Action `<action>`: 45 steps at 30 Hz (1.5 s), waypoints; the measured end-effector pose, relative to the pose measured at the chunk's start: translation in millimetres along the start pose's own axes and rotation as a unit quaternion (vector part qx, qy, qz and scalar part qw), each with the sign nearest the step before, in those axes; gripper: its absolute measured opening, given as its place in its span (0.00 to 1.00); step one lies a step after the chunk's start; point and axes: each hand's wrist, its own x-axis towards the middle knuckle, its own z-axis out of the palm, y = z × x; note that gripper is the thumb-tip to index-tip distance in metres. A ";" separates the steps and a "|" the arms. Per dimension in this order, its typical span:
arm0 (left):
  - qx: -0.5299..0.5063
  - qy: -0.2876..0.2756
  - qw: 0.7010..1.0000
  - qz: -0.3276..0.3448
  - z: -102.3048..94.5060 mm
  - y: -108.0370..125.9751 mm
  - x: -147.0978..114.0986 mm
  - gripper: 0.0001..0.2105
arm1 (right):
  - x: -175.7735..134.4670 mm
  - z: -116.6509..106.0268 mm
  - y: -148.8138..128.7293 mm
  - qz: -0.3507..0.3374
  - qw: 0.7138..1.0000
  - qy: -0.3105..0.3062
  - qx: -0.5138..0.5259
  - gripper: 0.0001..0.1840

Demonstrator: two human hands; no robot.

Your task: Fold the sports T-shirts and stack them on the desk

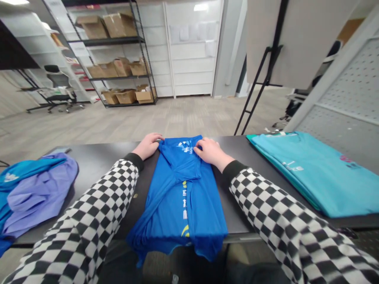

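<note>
A blue T-shirt [205, 201] lies lengthwise before me on the dark table [97, 157]. Its sides are partly folded inward, with loose folds along the left, and its near end hangs over the front edge. White and pale blue print shows at the far end; white characters and yellow marks run down the middle. My left hand [149, 145] is closed at the shirt's far left corner, fingertips on the fabric. At the far right corner, my right hand [211, 152] has curled fingers gripping the cloth beside the print. The fingertips' undersides are hidden.
A stack of folded turquoise and green shirts [322, 173] lies on the right of the table. Crumpled purple and blue garments [44, 189] lie at the left. Beyond stand a shelf with cardboard boxes [126, 96], a board on a black stand [257, 90] and an office chair [57, 88].
</note>
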 end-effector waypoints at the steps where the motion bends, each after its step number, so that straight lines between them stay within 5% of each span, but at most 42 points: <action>1: 0.008 -0.005 1.000 0.012 1.7 -0.7 1.7 0.24 | 2.1 0.6 -0.2 0.001 1.000 -0.005 -0.002 0.13; 10: 0.000 -0.044 0.997 0.055 9.1 -14.5 20.3 0.15 | -15.0 -23.8 9.6 0.055 0.994 0.021 0.088 0.05; 19: 0.048 0.039 0.998 -0.009 28.1 -8.3 48.1 0.12 | -19.7 -15.6 14.3 0.083 0.992 0.015 0.090 0.03; 25: 0.109 0.061 0.989 -0.076 19.7 10.1 29.5 0.14 | -16.7 -10.8 18.2 0.090 0.993 0.021 0.071 0.04; 28: 0.112 0.122 0.986 -0.030 6.8 29.5 15.5 0.15 | -17.2 -11.2 19.5 0.101 0.992 0.011 0.074 0.06; 31: 0.093 0.097 0.990 0.043 -1.1 49.3 -1.9 0.13 | -18.0 -10.2 23.5 0.095 0.992 0.010 0.082 0.11; 34: 0.037 0.046 0.996 0.073 -4.4 64.7 -26.9 0.13 | -18.3 -9.4 28.9 0.051 0.995 0.031 0.077 0.15; 38: -0.095 0.041 0.995 -0.009 -17.7 78.5 -81.6 0.15 | -18.2 -8.3 31.4 -0.057 0.993 0.067 0.074 0.15; 41: -0.163 0.095 0.978 -0.087 -38.2 94.4 -153.0 0.15 | -16.6 -2.7 31.1 -0.134 0.984 0.047 0.111 0.13; 45: -0.185 0.244 0.938 -0.165 -50.5 127.8 -283.2 0.11 | -11.7 9.5 34.6 -0.177 0.976 -0.001 0.124 0.10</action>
